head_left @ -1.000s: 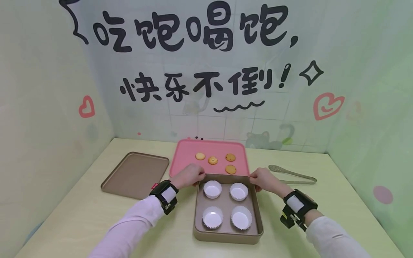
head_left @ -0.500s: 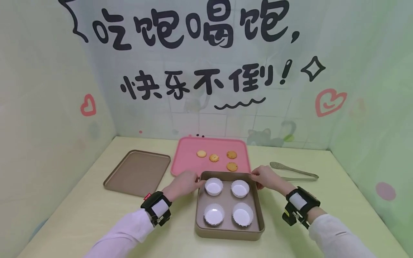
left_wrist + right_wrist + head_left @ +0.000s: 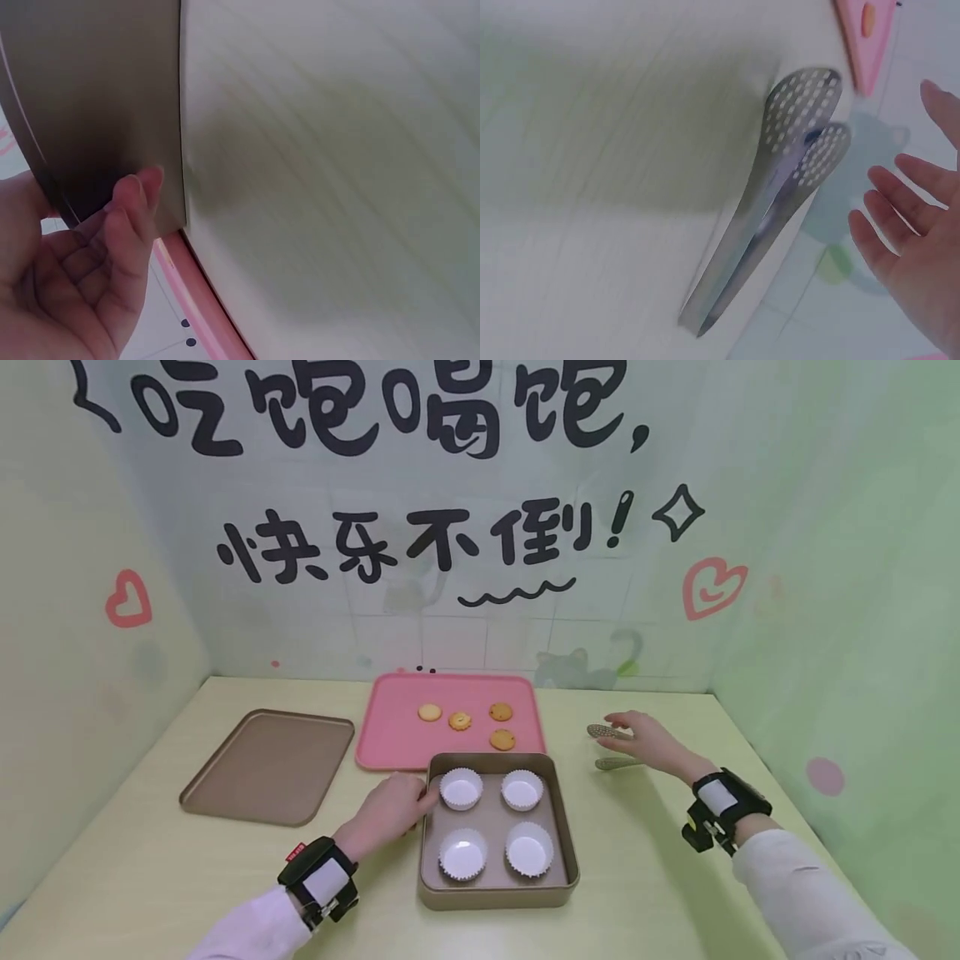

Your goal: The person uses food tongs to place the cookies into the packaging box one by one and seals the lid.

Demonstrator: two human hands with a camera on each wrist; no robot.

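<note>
A bronze square baking pan (image 3: 497,897) stands at the front middle with several white fluted baking cups (image 3: 462,853) in it. At its far left corner my left hand (image 3: 386,814) grips the pan, thumb over the rim and fingers against the outer wall, as the left wrist view of the pan's side (image 3: 97,97) also shows. My right hand (image 3: 648,742) hovers over metal food tongs (image 3: 617,763) on the right and covers their handle end in the head view. In the right wrist view its spread fingers are apart from the perforated tongs (image 3: 754,214), which lie on the table with nothing between their arms.
A pink tray (image 3: 397,727) with several cookies (image 3: 460,720) lies behind the pan. To the left is a flat bronze baking sheet (image 3: 270,768). Printed cloth walls (image 3: 300,635) enclose the table (image 3: 637,877) at the back and sides.
My right hand has let go of the pan's right corner and moved right to above the tongs. My left hand stays at the pan's left corner. The head view has turned slightly right.
</note>
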